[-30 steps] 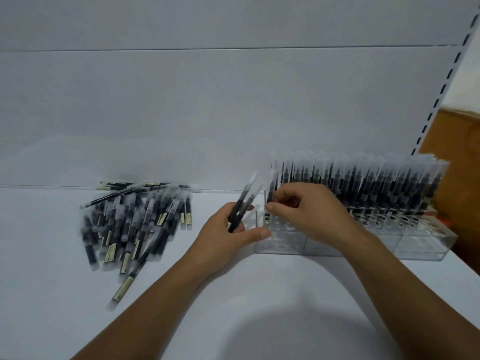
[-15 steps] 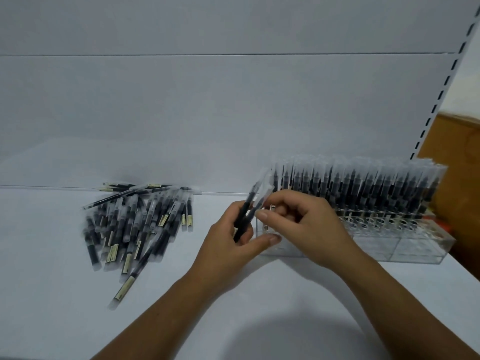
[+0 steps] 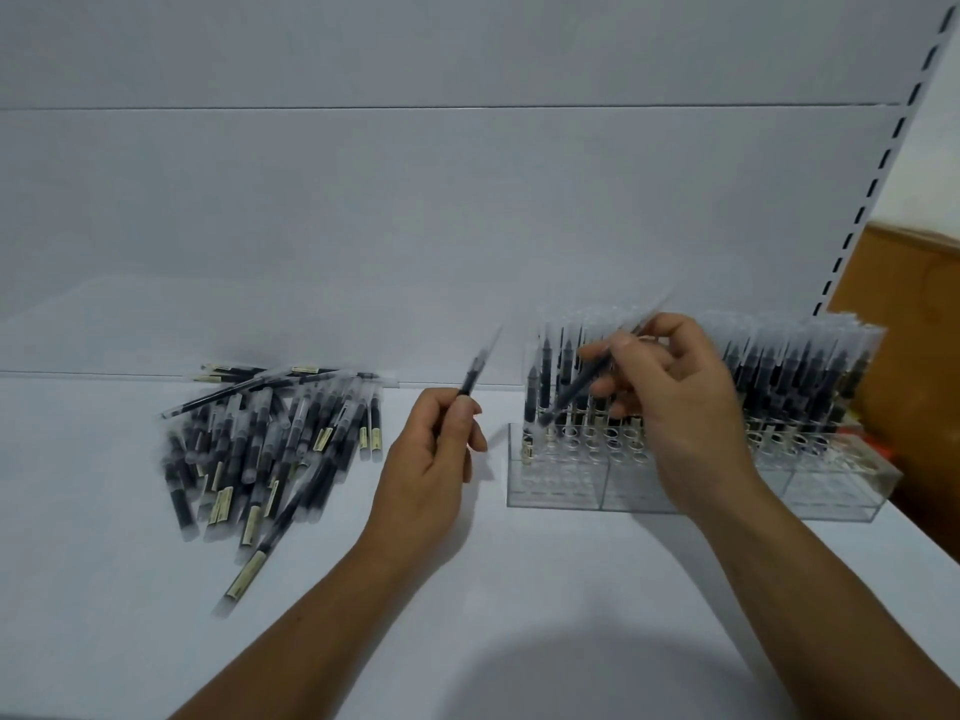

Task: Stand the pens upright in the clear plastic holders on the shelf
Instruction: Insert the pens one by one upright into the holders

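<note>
While pinching one pen (image 3: pixel 587 379) between thumb and fingers of the right hand (image 3: pixel 675 407), holding it slanted in the head view: lower end down-left, at or just above the open holes near the left end of the clear plastic holders (image 3: pixel 561 491), upper end up-right past the knuckles. Probably needs tipping upright over a free hole, then lowering. Gripping a second pen (image 3: pixel 474 374) in the left hand (image 3: pixel 431 459), near upright, just left of the holders and apart from them. Farther left, lying flat on the shelf (image 3: pixel 519 589): loose pile of pens (image 3: pixel 270 444). Behind the right hand, filling the back rows: standing pens (image 3: pixel 779 366).
</note>
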Tool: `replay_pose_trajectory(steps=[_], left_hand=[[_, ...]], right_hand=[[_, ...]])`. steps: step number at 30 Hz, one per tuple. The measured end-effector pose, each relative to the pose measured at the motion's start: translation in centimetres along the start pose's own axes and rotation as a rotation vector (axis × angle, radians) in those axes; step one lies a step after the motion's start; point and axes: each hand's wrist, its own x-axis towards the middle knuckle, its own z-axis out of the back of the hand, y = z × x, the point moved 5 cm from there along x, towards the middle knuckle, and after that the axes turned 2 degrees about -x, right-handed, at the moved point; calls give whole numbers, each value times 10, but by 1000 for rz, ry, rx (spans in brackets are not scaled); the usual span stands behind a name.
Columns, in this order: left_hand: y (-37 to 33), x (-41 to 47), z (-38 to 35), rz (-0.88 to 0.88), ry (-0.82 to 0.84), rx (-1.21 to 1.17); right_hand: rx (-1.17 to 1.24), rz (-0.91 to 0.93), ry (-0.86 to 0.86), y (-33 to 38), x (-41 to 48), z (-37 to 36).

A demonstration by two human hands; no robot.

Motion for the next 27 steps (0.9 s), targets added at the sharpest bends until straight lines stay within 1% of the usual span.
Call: replay_pose_trajectory(steps=[2, 4, 9, 12, 17, 21, 24, 27], left_hand=[[3, 0, 1, 11, -7, 30], [3, -1, -1, 11, 1, 32], [1, -3, -3, -2, 10, 11], [1, -3, -3, 3, 12, 7], [-1, -3, -4, 1, 29, 10], [-2, -4, -5, 4, 29, 2], [-2, -5, -6, 12, 27, 11], [-4, -5, -6, 8, 33, 9]], right_hand=[[-6, 48, -70, 2, 3, 7], [-41, 73, -82, 0, 5, 8], [-192, 159, -2, -4, 7, -1], [-297, 153, 63, -10, 9, -6], [-663, 136, 186, -26, 8, -13], [-738, 142, 160, -26, 10, -8], [-795, 130, 210, -29, 8, -12], [-830, 124, 209, -27, 8, -13]])
